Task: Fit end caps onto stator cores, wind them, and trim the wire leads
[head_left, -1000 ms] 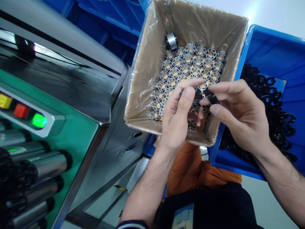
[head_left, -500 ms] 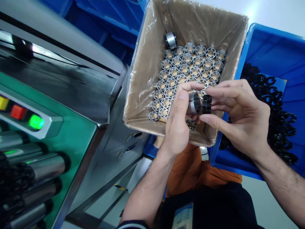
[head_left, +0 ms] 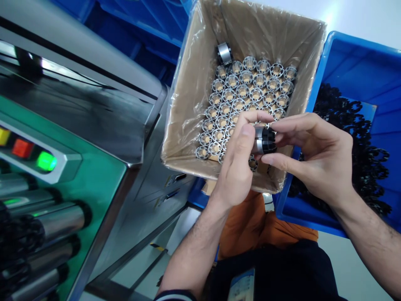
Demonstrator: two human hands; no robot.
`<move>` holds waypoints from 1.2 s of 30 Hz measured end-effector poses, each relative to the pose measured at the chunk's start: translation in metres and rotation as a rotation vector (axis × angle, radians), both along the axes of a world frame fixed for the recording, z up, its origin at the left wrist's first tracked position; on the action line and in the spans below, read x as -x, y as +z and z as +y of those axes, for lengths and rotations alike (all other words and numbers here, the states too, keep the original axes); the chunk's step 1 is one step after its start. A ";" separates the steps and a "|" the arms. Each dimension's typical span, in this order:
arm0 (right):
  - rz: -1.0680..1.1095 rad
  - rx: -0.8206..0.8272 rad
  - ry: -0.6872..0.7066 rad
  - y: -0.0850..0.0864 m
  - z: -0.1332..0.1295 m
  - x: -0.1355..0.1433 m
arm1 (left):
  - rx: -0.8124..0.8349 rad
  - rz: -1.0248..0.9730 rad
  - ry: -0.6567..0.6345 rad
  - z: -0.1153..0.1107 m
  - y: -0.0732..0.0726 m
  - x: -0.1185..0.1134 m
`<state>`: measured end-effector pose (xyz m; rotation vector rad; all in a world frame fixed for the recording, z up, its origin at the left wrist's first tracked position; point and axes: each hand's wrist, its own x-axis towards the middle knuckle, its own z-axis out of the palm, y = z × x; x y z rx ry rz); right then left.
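Observation:
My left hand [head_left: 236, 165] grips a silver metal stator core [head_left: 258, 140], a short cylinder, between thumb and fingers above the cardboard box [head_left: 184, 104]. With thumb and fingertips, my right hand [head_left: 319, 154] holds a black slotted ring [head_left: 269, 140] against the core's right end. The ring and core touch and lie in line; whether the ring is fully seated I cannot tell. Below the hands, several upright slotted cores [head_left: 242, 91] stand in rows in the plastic-lined box. One core with black ends [head_left: 224, 53] lies on its side at the far left corner.
To the right, a blue bin [head_left: 354, 54] holds a heap of black rings [head_left: 369, 167]. A green-fronted machine [head_left: 103, 179] with lit buttons [head_left: 46, 161] and metal cylinders [head_left: 62, 217] is at left. Blue crates [head_left: 150, 21] stand behind the box.
The black ring and the metal core were slightly apart and now meet end to end. My left hand has shifted a little to the right.

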<state>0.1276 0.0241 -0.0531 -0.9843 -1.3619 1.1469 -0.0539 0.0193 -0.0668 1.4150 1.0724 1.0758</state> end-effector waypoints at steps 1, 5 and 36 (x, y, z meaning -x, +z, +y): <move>0.009 0.008 -0.004 0.000 0.000 0.000 | 0.009 -0.033 0.024 0.000 0.000 0.000; 0.029 0.046 -0.017 0.001 0.000 0.001 | -0.011 -0.063 0.020 0.001 0.000 -0.001; -0.122 -0.202 -0.026 -0.008 0.017 -0.011 | -0.046 0.180 -0.058 0.063 0.051 0.011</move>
